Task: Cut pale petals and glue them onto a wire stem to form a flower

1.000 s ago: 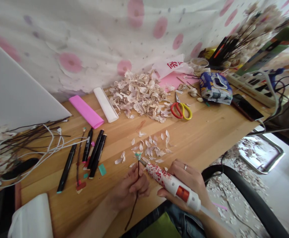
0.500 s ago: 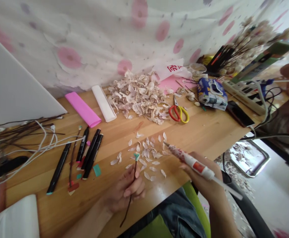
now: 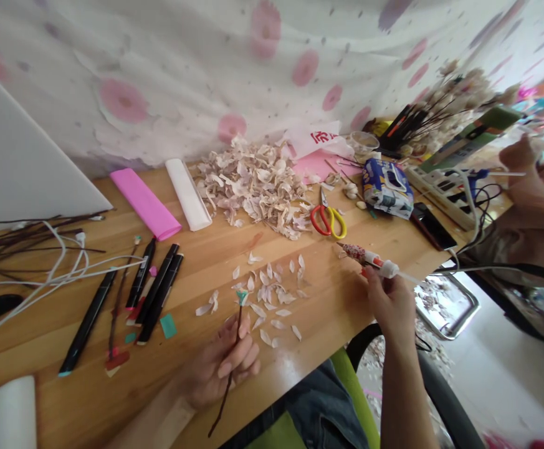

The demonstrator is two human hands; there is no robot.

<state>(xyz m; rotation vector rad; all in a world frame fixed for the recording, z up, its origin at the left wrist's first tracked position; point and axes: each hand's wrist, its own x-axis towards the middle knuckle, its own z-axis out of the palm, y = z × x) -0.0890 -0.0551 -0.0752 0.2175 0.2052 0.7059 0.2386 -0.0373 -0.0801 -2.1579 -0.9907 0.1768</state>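
Observation:
My left hand (image 3: 222, 365) is closed around a thin dark stem (image 3: 229, 368) near the table's front edge. The stem's top carries a small teal tip (image 3: 242, 297), close to scattered loose petals (image 3: 272, 293). My right hand (image 3: 388, 302) grips a white glue gun with a red pattern (image 3: 369, 257), held over the table's right front part with its nozzle pointing left, away from the stem. A large heap of pale petals (image 3: 257, 184) lies further back on the wooden table (image 3: 346, 299).
Red and yellow scissors (image 3: 328, 218), a pink roll (image 3: 144, 202) and a white roll (image 3: 188, 193), black markers (image 3: 157, 290), white cables (image 3: 42, 274), a tissue pack (image 3: 387, 186), a phone (image 3: 433, 226) and a power strip (image 3: 444, 187) lie about. Another person's hand (image 3: 533, 181) is at the right.
My right hand has carried the glue gun away from the stem's tip, rightward and further back. My left hand still holds the stem in about the same place.

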